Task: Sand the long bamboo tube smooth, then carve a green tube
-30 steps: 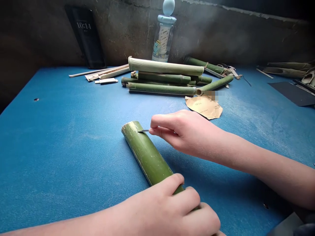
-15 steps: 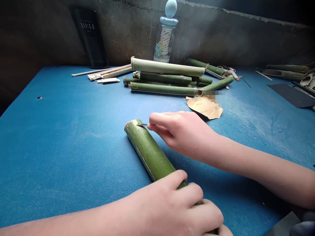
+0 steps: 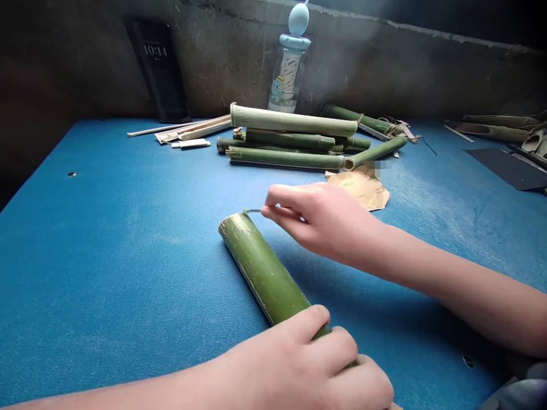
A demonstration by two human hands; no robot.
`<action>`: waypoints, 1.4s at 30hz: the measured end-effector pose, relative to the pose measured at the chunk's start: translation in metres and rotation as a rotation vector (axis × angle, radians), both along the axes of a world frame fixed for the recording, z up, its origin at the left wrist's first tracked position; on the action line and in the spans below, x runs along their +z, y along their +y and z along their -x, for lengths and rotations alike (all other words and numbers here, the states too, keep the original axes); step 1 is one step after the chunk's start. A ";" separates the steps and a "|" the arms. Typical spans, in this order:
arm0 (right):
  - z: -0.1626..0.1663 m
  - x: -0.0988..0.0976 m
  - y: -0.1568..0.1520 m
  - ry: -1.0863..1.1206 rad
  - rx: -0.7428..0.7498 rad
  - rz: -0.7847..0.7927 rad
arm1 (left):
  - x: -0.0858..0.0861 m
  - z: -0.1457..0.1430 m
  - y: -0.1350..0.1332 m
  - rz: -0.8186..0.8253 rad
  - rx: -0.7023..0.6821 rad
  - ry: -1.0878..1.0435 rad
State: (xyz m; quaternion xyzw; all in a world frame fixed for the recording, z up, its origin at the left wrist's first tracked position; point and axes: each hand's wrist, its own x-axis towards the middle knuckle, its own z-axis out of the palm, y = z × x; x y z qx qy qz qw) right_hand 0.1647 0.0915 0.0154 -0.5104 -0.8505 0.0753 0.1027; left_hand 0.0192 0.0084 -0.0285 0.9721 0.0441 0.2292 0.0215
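A thick green bamboo section (image 3: 261, 266) lies on the blue table (image 3: 106, 245), running from its cut far end towards me. My left hand (image 3: 307, 364) is closed over the near end and holds it down. My right hand (image 3: 318, 219) is pinched shut on a thin metal blade (image 3: 253, 211). The blade's tip sits at the far cut rim of the bamboo. Most of the blade is hidden inside my fingers.
A pile of bamboo stalks (image 3: 294, 139) lies at the back, with pale split strips (image 3: 188, 130) to its left. A sandpaper scrap (image 3: 363, 187) lies behind my right hand. A bottle (image 3: 288, 62) and a dark phone (image 3: 159, 68) lean on the wall. Dark sheets (image 3: 510, 165) lie far right.
My right hand has slid the blade along the bamboo away from me, from on the upper surface to the far rim. My left hand keeps its hold.
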 end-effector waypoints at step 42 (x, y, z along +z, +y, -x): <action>0.000 0.019 -0.018 -0.083 0.029 0.027 | -0.008 -0.002 -0.002 -0.016 0.014 -0.055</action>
